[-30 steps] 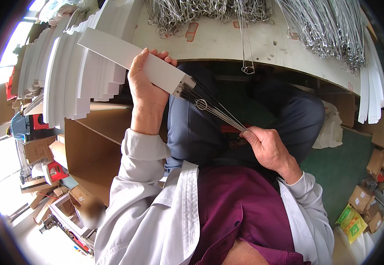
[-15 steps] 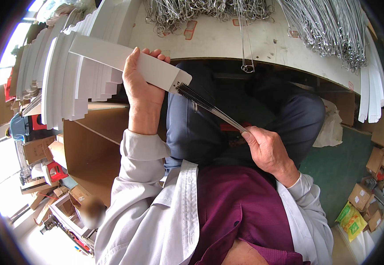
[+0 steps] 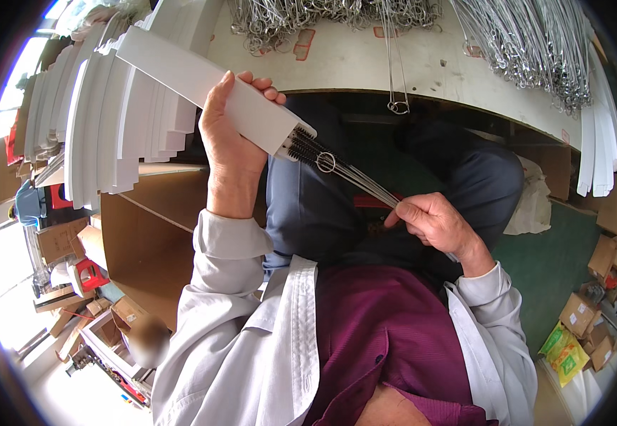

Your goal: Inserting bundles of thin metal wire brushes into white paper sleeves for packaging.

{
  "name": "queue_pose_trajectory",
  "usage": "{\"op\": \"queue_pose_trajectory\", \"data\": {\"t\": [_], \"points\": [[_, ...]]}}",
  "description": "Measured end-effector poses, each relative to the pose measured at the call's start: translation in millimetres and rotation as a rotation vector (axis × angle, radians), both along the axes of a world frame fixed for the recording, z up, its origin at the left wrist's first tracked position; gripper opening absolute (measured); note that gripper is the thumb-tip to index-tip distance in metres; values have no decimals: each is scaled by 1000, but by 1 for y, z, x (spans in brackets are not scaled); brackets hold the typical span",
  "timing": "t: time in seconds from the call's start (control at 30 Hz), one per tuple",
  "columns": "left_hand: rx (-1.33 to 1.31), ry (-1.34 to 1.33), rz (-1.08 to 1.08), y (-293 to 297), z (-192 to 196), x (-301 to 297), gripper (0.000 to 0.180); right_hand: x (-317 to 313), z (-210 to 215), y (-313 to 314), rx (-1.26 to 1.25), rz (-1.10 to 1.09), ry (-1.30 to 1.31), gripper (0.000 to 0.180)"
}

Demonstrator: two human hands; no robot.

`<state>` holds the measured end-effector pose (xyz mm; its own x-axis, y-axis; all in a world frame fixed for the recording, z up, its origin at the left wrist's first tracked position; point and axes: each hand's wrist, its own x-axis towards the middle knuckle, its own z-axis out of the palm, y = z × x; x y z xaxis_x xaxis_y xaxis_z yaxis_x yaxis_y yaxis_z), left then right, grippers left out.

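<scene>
Left hand [image 3: 234,148] wraps fingers round white box [image 3: 255,112], likely light, crushable; grip along sides. Right hand [image 3: 433,221] pinches brushes [image 3: 359,179], probably springy, slick, at bare wire; tips at box's open end.

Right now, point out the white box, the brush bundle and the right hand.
White box [image 3: 260,117], head view: on its broad upper face.
Brush bundle [image 3: 359,179], head view: on its metal stems.
Right hand [image 3: 433,222], head view: on the middle of its back.
</scene>
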<state>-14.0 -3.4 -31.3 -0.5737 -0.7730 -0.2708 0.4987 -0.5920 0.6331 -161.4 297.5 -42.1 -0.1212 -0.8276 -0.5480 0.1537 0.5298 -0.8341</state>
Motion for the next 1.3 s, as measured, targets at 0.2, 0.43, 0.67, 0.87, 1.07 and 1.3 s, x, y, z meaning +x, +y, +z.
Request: {"op": "queue_pose_trajectory", "data": {"t": [0.2,0.43,0.67,0.87,1.07,1.3], "points": [[3,-54,-50,7,-3,-4,31,-4,-3,-4,15,-12,-18,41],[88,-90,-1,29,-9,-12,28,7,-10,-22,-133,-21,109,41],[104,-175,-56,76,-11,-25,29,12,-13,-60,-166,-47,71,37],[44,-43,-45,53,-1,-18,32,9,2,-74,-221,-71,112,26],[6,8,31,30,13,-14,31,-8,15,-29,-114,-24,107,34],[27,-67,-83,87,1,-38,37,24,-10,-40,-324,-496,196,33]]}}
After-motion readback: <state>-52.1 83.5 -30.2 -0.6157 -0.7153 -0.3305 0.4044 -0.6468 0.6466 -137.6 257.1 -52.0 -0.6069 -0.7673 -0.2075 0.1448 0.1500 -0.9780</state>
